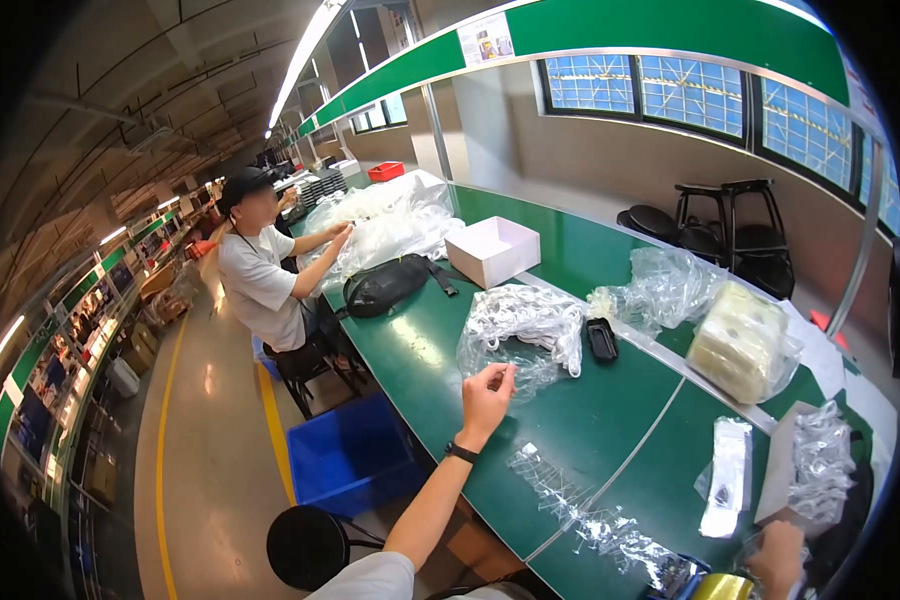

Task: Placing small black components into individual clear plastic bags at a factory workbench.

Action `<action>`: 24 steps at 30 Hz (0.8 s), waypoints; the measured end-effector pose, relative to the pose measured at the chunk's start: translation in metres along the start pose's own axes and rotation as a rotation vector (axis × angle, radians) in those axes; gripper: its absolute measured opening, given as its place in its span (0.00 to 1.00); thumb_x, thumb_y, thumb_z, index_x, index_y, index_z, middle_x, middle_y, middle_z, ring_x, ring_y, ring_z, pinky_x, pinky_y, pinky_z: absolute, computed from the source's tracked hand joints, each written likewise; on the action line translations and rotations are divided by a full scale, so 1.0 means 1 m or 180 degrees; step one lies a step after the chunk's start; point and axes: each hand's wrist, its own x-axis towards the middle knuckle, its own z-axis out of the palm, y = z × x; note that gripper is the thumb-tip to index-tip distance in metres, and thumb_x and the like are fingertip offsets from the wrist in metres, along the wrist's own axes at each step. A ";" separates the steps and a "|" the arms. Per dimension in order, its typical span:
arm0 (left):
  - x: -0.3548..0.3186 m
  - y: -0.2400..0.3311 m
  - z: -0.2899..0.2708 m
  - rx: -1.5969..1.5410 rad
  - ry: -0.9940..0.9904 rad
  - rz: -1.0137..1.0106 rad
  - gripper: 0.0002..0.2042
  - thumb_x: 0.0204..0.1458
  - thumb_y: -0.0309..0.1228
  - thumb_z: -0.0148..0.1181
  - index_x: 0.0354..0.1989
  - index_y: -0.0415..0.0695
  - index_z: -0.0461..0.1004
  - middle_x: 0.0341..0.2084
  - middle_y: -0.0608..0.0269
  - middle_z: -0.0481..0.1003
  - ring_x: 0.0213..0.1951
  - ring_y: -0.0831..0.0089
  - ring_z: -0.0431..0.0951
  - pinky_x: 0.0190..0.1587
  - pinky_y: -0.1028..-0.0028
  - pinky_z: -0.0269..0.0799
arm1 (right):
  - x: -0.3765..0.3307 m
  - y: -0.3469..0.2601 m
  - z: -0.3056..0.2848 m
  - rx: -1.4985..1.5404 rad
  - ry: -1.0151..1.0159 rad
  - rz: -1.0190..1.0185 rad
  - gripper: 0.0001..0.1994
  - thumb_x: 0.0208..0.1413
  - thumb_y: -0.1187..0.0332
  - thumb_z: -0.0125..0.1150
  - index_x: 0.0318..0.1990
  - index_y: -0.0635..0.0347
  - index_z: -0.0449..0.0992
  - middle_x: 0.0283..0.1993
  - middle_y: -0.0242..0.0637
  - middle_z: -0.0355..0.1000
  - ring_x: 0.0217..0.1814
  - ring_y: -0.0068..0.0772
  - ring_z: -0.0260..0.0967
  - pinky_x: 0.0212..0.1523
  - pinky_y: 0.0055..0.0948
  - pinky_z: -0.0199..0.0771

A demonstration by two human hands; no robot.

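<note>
My left hand (486, 402), a dark band on its wrist, is closed in a pinch at the near edge of a clear plastic bag (538, 378). What its fingertips hold is too small to make out. Just beyond lies a heap of white coiled cords (523, 318). At the lower right my right hand (778, 558) reaches down beside a white box (782, 478) filled with clear plastic bags (821, 468). Blur and the picture's edge hide its fingers. A gold cylindrical thing (722, 586) is close to it. Small clear packets (610, 535) with thin metal pieces lie between my hands.
A small black tray (602, 340) sits right of the cords. Farther back are an open white box (493, 250), a black bag (386, 285) and a wrapped pale stack (742, 342). Another person (265, 265) works at the left. A blue bin (353, 455) and stool (307, 547) stand below.
</note>
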 end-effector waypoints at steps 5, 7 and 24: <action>0.000 -0.004 0.001 -0.0030 0.0003 0.0030 0.08 0.60 0.27 0.59 0.34 0.36 0.81 0.16 0.63 0.77 0.21 0.80 0.78 0.25 0.80 0.72 | 0.003 0.002 0.005 0.0046 0.0219 -0.0031 0.05 0.27 0.73 0.71 0.15 0.58 0.78 0.23 0.50 0.74 0.32 0.53 0.74 0.38 0.43 0.75; -0.001 -0.007 0.001 -0.0065 0.0009 0.0036 0.08 0.60 0.27 0.59 0.35 0.36 0.81 0.16 0.63 0.77 0.21 0.80 0.78 0.25 0.80 0.72 | 0.002 0.005 0.003 0.0031 0.0324 -0.0059 0.06 0.26 0.72 0.71 0.14 0.59 0.78 0.22 0.50 0.73 0.32 0.53 0.74 0.39 0.43 0.76; 0.001 -0.008 0.004 -0.0129 0.0033 0.0039 0.07 0.59 0.29 0.62 0.33 0.38 0.80 0.15 0.64 0.77 0.19 0.81 0.78 0.23 0.80 0.70 | -0.008 0.017 -0.078 0.2364 0.0022 0.0081 0.16 0.32 0.80 0.74 0.27 0.62 0.70 0.26 0.32 0.65 0.27 0.23 0.64 0.30 0.24 0.67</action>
